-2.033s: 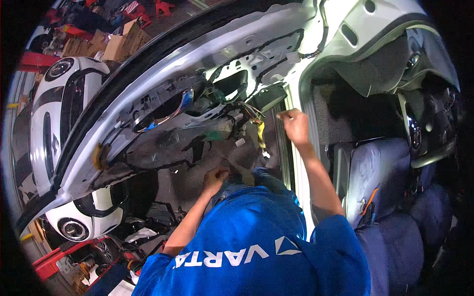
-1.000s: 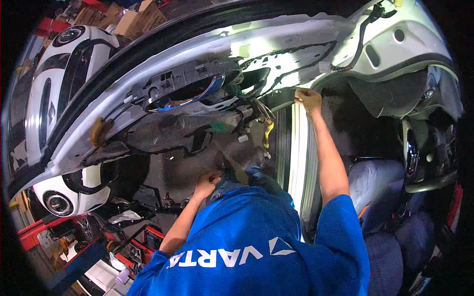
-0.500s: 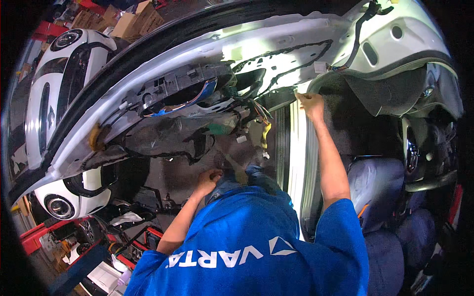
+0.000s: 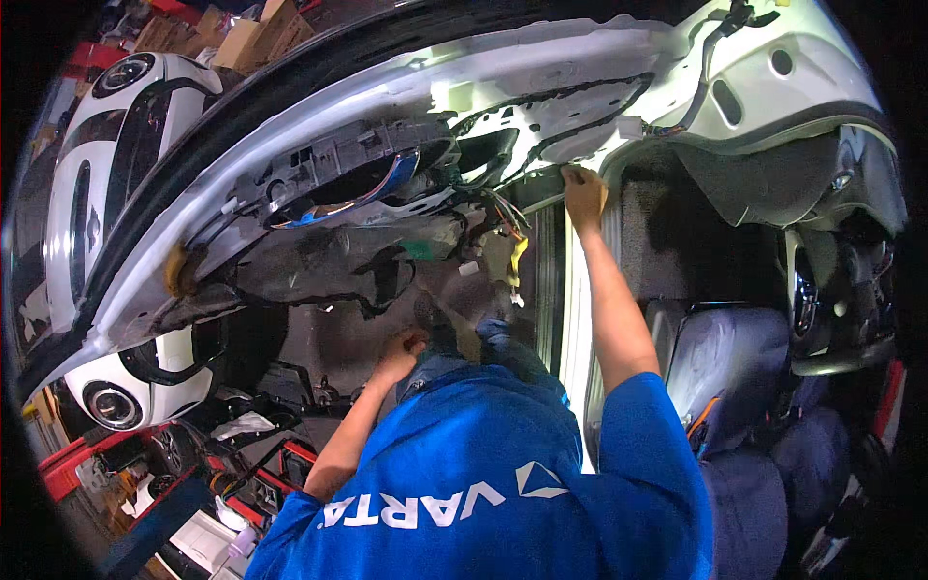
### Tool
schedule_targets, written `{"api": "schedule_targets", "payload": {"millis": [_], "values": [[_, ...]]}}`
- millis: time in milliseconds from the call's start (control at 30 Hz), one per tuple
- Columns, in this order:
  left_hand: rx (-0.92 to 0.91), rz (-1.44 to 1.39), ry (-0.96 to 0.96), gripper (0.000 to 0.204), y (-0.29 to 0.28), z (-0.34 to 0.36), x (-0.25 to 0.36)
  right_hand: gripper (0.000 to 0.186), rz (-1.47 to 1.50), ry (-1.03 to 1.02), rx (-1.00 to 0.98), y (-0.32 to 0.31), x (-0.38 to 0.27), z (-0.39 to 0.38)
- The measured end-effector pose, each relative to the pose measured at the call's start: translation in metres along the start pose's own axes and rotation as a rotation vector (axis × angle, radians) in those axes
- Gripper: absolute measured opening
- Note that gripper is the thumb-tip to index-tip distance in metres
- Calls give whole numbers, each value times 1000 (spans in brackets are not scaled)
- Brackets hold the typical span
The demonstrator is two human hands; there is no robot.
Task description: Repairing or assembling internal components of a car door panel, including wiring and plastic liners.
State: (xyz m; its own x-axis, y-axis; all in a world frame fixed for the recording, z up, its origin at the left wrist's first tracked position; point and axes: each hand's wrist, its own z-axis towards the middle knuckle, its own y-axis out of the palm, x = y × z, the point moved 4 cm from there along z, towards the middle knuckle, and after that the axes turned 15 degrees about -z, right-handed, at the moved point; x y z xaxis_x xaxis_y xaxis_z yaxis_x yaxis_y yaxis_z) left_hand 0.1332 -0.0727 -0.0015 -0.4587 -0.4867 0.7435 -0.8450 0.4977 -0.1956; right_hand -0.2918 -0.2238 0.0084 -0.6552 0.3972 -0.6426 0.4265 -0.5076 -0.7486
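My right hand [image 4: 586, 198] reaches up to the lower edge of an open white car door [image 4: 599, 106], beside the pale sill [image 4: 580, 329]. Its fingers are pinched; what they hold, if anything, I cannot make out. Left of it hang a bundle of wires with a yellow sleeve [image 4: 518, 256] and white connectors. The door's inner panel is bare, showing black sealant, a dark module [image 4: 343, 159] and a chrome-edged piece [image 4: 372, 188]. My left hand [image 4: 404, 350] is low by my dark trousers, fingers curled, their contents hidden.
Inside the car at right are dark seats [image 4: 730, 367] and black trim. At left stand white cars or body parts with round lamps [image 4: 145, 396], red racks [image 4: 87, 454] and cardboard boxes [image 4: 251, 39].
My right hand has moved up from beside the wires to the door's lower edge, then slightly left. The view shifted between the oldest frame and now. My left hand stays low.
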Motion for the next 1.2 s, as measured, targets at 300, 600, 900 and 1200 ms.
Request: {"api": "schedule_targets", "payload": {"millis": [300, 600, 900, 1200], "values": [[59, 186, 2, 24, -3, -18, -6, 17, -86, -115, 74, 13, -5, -6], [35, 17, 28, 29, -1, -8, -38, 40, -647, -629, -3, 2, -16, -30], [33, 18, 51, 31, 4, -2, -33, 35, -98, -184, -745, 10, 17, 8], [-34, 61, 40, 29, 18, -12, -39, 30, 230, 170, -211, 0, 31, -3]]}}
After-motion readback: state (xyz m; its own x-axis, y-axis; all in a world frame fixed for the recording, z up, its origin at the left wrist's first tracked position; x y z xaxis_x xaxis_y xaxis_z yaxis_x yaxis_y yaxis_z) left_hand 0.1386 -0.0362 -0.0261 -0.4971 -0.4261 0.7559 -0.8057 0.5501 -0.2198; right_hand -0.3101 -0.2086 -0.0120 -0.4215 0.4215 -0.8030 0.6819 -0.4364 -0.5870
